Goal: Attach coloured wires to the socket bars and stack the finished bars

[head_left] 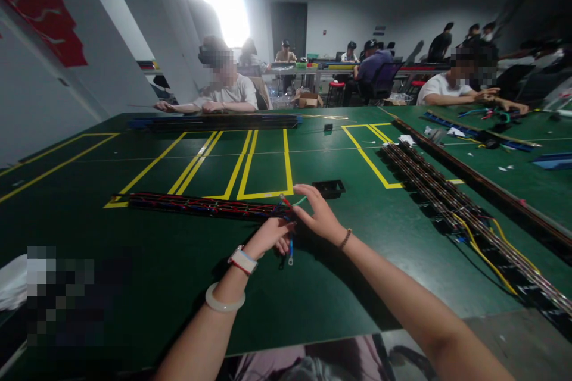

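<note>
A long black strip (201, 205) with red and blue wires along it lies crosswise on the green table. At its right end, several loose wires come out. My left hand (270, 235) is closed around the wires at that end, its fingers partly hidden. Below it hang a blue wire (291, 245) with a ring terminal and a dark wire end. My right hand (320, 217) is just to the right, fingers stretched and thumb apart. Close to its fingertips are a red wire (286, 201) and a green wire (300, 200); any contact is unclear.
A small black tray-like part (329, 189) sits beyond my right hand. On the right lie long strips (447, 202) with yellow wires (480, 253). More dark strips (214, 122) lie at the far edge, before a seated person (232, 89). Another person (447, 89) works at far right.
</note>
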Motion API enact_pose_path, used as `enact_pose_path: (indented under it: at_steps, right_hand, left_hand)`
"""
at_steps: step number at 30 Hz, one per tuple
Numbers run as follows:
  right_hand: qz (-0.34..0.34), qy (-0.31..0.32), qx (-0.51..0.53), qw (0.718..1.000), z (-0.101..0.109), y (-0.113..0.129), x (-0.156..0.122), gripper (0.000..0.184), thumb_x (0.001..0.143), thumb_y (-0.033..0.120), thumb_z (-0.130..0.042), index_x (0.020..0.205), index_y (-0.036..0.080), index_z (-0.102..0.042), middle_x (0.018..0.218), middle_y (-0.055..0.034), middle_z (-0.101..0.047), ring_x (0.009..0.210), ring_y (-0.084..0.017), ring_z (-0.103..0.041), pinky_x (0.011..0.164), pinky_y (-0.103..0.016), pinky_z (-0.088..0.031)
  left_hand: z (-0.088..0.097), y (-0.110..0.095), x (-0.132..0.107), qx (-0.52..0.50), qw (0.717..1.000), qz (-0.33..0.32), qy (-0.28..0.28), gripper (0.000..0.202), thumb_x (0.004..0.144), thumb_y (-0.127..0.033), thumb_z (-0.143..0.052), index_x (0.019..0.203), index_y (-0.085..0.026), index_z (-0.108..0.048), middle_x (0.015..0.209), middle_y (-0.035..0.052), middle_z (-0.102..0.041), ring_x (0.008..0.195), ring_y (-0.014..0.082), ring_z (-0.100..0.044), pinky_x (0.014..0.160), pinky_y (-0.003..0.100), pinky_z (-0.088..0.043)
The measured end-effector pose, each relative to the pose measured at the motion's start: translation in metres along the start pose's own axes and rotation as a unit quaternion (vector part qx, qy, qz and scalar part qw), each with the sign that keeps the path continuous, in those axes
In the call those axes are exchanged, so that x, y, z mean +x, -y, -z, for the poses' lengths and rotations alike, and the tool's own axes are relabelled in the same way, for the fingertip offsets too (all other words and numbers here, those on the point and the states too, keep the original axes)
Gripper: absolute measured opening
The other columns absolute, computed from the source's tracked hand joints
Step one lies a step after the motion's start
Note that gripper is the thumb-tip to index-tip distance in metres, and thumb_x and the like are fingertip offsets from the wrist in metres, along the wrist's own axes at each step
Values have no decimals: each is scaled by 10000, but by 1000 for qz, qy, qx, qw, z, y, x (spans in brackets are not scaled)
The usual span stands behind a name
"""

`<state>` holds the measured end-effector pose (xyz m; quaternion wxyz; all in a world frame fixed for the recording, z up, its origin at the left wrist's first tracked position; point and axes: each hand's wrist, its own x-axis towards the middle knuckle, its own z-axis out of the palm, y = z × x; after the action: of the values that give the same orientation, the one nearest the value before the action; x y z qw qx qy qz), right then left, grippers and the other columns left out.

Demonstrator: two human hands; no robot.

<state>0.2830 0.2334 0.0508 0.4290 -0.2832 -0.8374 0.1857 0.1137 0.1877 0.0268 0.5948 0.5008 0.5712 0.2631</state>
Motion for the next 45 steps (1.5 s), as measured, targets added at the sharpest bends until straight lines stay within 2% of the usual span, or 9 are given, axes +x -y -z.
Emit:
enact_pose_path:
  at_steps: [4, 11, 18, 23, 28, 33, 37, 40, 45]
  right_hand:
    - [62, 74, -39, 995, -9, 25, 23, 457, 869, 276, -547, 1308, 239, -429, 1266, -88, -522, 1177, -215, -464, 1008, -398, -369]
    - [-56, 77, -145, 985, 23, 0, 45, 160, 844, 202, -558, 1000, 199, -595, 988, -68, -628, 972, -226, -542, 877, -375, -383]
    - [-119, 132, -183, 967, 38, -55, 4, 415, 719, 310, -710, 1114, 252, -593, 1210, -77, -561, 1164, -273, -454, 965, -439, -325]
    - [-118, 123, -262, 950, 21, -57, -23, 576, 691, 362, -733, 1225, 282, -533, 1411, -70, -410, 1345, -318, -236, 1058, -525, -174]
    - [-60, 183, -263, 945, 25, -56, -3, 725, 630, 338, -768, 1294, 291, -480, 1411, -76, -420, 1364, -337, -206, 1072, -584, -42]
    - [-52, 317, -220, 921, 30, -61, 36, 725, 469, 369, -840, 1152, 281, -613, 1186, -92, -608, 1257, -386, -367, 1046, -601, -82]
    - [-44, 361, -229, 903, 26, -57, 54, 524, 385, 357, -861, 872, 240, -704, 938, -96, -674, 1029, -340, -530, 981, -513, -248]
    - [-53, 390, -231, 890, 24, -47, 59, 367, 414, 330, -852, 725, 225, -686, 770, -50, -670, 864, -258, -584, 878, -391, -342]
    - [-81, 434, -214, 871, 29, -29, 54, 241, 556, 253, -781, 770, 206, -681, 753, -37, -671, 651, -162, -574, 572, -246, -354]
  left_hand:
    - [-5, 1, -3, -42, 999, -17, -3, 338, 752, -463, -640, 760, -132, -570, 439, -16, -557, 377, 115, -548, 390, 205, -420]
    - [-4, -2, -4, -124, 991, 16, 36, 342, 757, -435, -662, 777, -120, -531, 517, 5, -597, 464, 105, -591, 478, 203, -470]
    - [-6, 0, -3, -188, 980, 20, 61, 240, 835, -346, -599, 812, -128, -502, 586, 37, -636, 525, 110, -629, 546, 208, -506]
    - [-8, 0, -3, -204, 977, 21, 62, 202, 859, -311, -569, 829, -119, -513, 600, 48, -647, 524, 112, -636, 552, 207, -512]
    - [-9, 1, -2, -251, 965, 22, 70, 188, 865, -287, -565, 838, -102, -539, 627, 65, -655, 560, 121, -649, 568, 205, -521]
    - [-10, 2, 0, -326, 939, 23, 108, 190, 884, -207, -534, 1005, -65, -571, 767, 96, -675, 679, 132, -671, 664, 223, -545]
    - [-13, 1, -2, -367, 922, 19, 122, 137, 886, -185, -529, 958, -76, -570, 847, 118, -675, 745, 139, -673, 727, 243, -550]
    - [-16, 1, -3, -370, 922, 6, 113, 86, 872, -180, -553, 870, -95, -565, 858, 103, -676, 764, 134, -672, 763, 247, -548]
    - [-22, 6, 3, -404, 909, 5, 103, 76, 878, -162, -542, 885, -90, -565, 891, 109, -681, 787, 126, -676, 788, 225, -543]
